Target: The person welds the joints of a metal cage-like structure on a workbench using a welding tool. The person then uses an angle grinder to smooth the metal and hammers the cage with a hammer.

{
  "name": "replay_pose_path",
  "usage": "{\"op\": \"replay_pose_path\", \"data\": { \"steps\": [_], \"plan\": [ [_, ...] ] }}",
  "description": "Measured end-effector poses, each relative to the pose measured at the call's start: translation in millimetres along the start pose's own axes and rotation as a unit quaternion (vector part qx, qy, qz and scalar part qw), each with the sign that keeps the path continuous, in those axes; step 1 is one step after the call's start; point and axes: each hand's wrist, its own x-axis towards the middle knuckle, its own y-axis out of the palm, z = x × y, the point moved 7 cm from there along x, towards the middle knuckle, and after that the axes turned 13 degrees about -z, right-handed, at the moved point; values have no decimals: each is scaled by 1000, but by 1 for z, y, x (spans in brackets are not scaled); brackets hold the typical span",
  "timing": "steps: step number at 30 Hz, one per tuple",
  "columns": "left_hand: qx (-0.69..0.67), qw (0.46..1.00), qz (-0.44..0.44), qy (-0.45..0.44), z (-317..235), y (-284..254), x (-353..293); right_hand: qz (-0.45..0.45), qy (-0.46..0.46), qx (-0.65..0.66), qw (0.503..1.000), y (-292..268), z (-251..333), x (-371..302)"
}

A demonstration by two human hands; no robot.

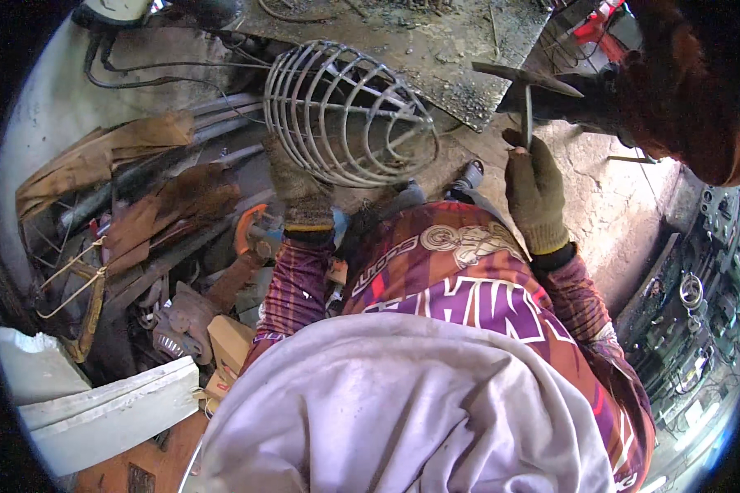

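A cone-shaped cage of bent metal rods (325,104) is held up in front of me, beside the near edge of the metal worktable. My left hand (304,193), in a grubby knit work glove, grips its lower left side; some of the fingers are hidden behind the rods. To the right, my gloved right hand (536,193) is closed around the thin handle of a chipping hammer (527,80). Its long pointed head is raised near the table's right corner, apart from the cage.
The metal worktable (460,49) has debris on its top. Cables (152,80) run at the far left. Pipes, brown cloth (107,156) and an angle grinder (181,324) lie at my left. Dark metal parts (691,312) are piled at the right. A dark brown shape (691,99) fills the upper right.
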Motion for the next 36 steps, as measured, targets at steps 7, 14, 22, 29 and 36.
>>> {"op": "replay_pose_path", "data": {
  "steps": [7,14,22,29,36],
  "plan": [
    [-37,998,35,-41,-13,23,-4,25,36,38,998,6,-12,0],
    [-52,996,45,-61,-16,29,-13,34,34,26,999,7,-14,3],
    [-47,995,51,-66,-13,30,-14,17,32,39,999,7,-21,7],
    [-65,994,56,-75,-20,40,-22,25,23,7,999,6,-19,9],
    [-22,992,68,-106,-25,63,-39,24,11,35,999,6,-15,11]
  ]
}}
